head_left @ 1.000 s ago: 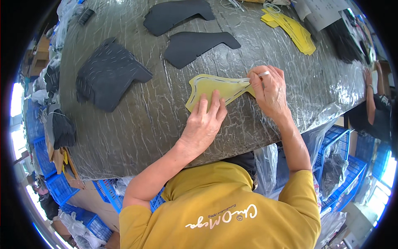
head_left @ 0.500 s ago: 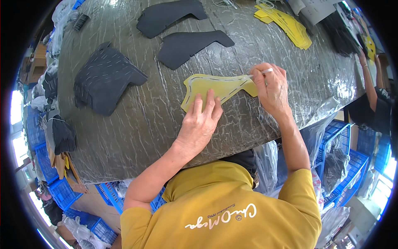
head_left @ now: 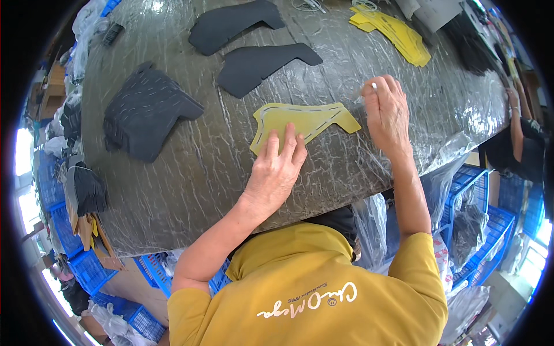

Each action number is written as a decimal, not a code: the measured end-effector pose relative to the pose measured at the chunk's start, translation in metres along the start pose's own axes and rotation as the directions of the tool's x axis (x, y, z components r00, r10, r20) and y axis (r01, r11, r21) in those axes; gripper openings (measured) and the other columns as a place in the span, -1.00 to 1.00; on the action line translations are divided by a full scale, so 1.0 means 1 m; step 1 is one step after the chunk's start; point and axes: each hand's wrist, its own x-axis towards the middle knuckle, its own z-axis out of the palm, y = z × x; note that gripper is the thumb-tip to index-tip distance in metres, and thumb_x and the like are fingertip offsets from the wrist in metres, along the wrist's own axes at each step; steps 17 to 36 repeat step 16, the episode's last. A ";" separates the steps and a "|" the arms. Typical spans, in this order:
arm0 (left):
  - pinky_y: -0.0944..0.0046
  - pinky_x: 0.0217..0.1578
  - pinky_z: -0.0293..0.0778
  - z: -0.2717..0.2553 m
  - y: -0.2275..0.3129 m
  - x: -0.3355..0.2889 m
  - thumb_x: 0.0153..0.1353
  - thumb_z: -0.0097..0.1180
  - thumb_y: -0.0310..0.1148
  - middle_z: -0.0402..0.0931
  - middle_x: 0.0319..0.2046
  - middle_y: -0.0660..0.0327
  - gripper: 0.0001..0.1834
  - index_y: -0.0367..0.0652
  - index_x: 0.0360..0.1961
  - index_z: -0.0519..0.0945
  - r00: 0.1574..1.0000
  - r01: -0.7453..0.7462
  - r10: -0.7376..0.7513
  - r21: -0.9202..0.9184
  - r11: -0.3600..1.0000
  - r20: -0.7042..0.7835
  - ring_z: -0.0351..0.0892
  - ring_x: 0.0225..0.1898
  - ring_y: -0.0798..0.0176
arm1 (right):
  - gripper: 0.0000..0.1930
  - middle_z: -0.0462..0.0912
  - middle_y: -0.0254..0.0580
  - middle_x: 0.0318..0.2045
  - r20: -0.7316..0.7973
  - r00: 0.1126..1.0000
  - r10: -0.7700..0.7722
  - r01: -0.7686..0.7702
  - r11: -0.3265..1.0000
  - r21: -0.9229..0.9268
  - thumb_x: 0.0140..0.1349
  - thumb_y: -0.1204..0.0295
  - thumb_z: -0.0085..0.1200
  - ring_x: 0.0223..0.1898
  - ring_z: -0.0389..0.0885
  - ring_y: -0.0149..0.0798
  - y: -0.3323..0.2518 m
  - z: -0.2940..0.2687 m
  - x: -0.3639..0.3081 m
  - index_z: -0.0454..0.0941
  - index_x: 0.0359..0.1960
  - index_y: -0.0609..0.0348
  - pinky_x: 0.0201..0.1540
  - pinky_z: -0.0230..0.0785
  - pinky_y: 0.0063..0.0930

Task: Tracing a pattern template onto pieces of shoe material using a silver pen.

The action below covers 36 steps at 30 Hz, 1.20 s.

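A yellow template (head_left: 306,115) with long slots along its edges lies flat on the table (head_left: 323,179). My left hand (head_left: 276,173) rests on its lower left part, fingers stretched out and pressing it down. Right of the template's narrow end, my right hand (head_left: 388,112) is held apart from it, fingers closed on a thin white marking pen (head_left: 374,86). Only the pen's end shows; the rest is hidden by the fingers. Beyond the template lie two plain dark pieces (head_left: 262,66). Farther left sits a pile of dark pieces (head_left: 151,112) with white dashes on top.
More yellow templates (head_left: 398,37) are stacked at the far right, beside dark sheets (head_left: 470,43). A small dark bundle (head_left: 113,34) stands far left. Blue crates (head_left: 487,242) flank the table. Another person's arm (head_left: 515,124) shows at the right edge.
My right hand has lifted the pen off the template and moved slightly right, uncovering the template's narrow end. My left hand stays on the template.
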 end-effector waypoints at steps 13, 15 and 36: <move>0.13 0.11 0.62 0.002 0.001 -0.002 0.14 0.18 -0.53 0.40 0.29 -0.05 -0.43 -0.27 0.24 0.51 1.000 -0.002 0.003 0.005 1.000 -0.019 0.43 0.21 -0.10 | -0.78 0.63 -0.06 -0.19 0.221 0.961 0.166 -0.181 0.982 0.050 0.35 0.32 0.16 -0.22 0.67 0.05 -0.020 -0.003 -0.037 0.62 -0.07 0.13 -0.16 0.49 -0.07; 0.12 0.12 0.62 0.002 0.003 -0.003 0.13 0.18 -0.53 0.39 0.30 -0.04 -0.42 -0.26 0.25 0.50 1.000 0.016 -0.017 -0.027 1.000 -0.020 0.42 0.22 -0.12 | -0.76 0.66 -0.10 -0.18 0.181 0.967 0.178 -0.199 0.974 0.111 0.32 0.32 0.22 -0.24 0.69 -0.02 -0.022 -0.007 -0.036 0.63 -0.06 0.13 -0.18 0.47 -0.10; 0.12 0.12 0.62 0.002 0.003 -0.004 0.13 0.18 -0.53 0.39 0.30 -0.04 -0.42 -0.26 0.25 0.50 1.000 0.017 -0.018 -0.023 1.000 -0.023 0.42 0.22 -0.12 | -0.74 0.68 -0.07 -0.11 0.301 0.910 0.284 -0.347 0.921 0.178 0.30 0.30 0.25 -0.22 0.71 -0.09 -0.024 -0.012 -0.032 0.63 -0.06 0.12 -0.15 0.50 -0.13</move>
